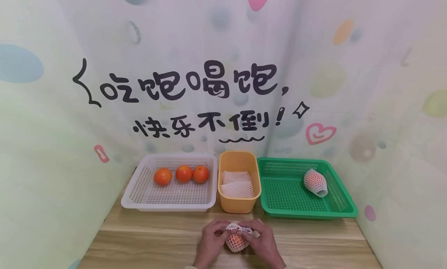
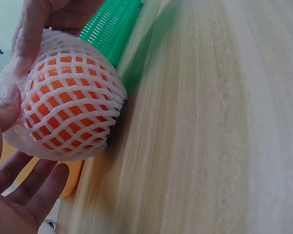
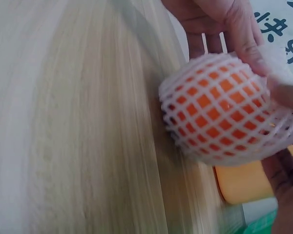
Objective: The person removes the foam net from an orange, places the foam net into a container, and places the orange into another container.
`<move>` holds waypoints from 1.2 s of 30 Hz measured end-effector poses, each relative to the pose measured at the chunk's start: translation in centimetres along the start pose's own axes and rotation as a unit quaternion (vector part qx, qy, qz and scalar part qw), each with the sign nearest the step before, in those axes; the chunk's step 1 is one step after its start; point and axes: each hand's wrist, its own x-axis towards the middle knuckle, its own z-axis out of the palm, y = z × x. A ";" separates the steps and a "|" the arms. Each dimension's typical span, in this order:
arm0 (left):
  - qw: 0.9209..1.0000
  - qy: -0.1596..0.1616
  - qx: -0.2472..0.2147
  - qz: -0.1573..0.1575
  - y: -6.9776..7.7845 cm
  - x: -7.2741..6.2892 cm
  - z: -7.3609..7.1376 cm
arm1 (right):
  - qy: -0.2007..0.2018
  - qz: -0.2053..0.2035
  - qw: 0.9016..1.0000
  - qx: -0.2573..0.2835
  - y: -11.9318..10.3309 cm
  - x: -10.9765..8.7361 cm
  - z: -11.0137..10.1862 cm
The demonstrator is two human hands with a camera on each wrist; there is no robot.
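In the head view, a tomato [image 1: 237,242] in a white foam net sleeve [image 1: 233,225] is at the front of the wooden table, between both hands. My left hand [image 1: 211,242] pinches the sleeve's upper edge from the left. From the right, my right hand [image 1: 263,240] grips the same edge, its thumb over the mesh. The left wrist view shows the net [image 2: 71,105] stretched round the orange-red fruit, the left thumb pressing the mesh while other fingers spread beneath. Mesh covers the tomato's near side in the right wrist view too, its loose end gathered by the fingers.
A white basket [image 1: 167,207] at the back left holds three bare tomatoes [image 1: 184,173]. In the middle, a yellow bin [image 1: 237,205] contains flat foam nets [image 1: 237,185]. The green basket [image 1: 307,214] at the right has one net-wrapped tomato [image 1: 315,182]. A printed curtain stands behind.
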 end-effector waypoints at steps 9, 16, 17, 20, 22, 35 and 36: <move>0.993 -0.107 -0.048 -0.010 -0.9 0.0 -1.0 | -0.139 0.093 0.985 0.030 0.9 -0.3 -0.6; 0.985 -0.151 -0.079 0.004 -1.4 -0.2 -1.5 | -0.114 0.086 0.990 0.010 1.1 -0.5 -0.7; 0.986 -0.144 -0.080 0.008 -1.4 -0.2 -1.5 | -0.109 0.087 0.990 0.007 1.1 -0.5 -0.6; 0.990 -0.126 -0.070 0.012 -1.2 -0.2 -1.6 | -0.100 0.088 0.991 0.007 1.1 -0.4 -0.5; 0.992 -0.114 -0.056 0.015 -1.1 -0.1 -1.8 | -0.095 0.088 0.992 0.010 0.9 -0.3 -0.4; 0.999 -0.037 -0.007 0.036 -0.1 0.6 -2.1 | -0.003 0.036 0.999 0.019 -0.7 0.3 0.8; 0.999 -0.036 -0.008 0.035 0.0 0.6 -2.1 | 0.002 0.035 0.999 0.021 -0.8 0.3 0.9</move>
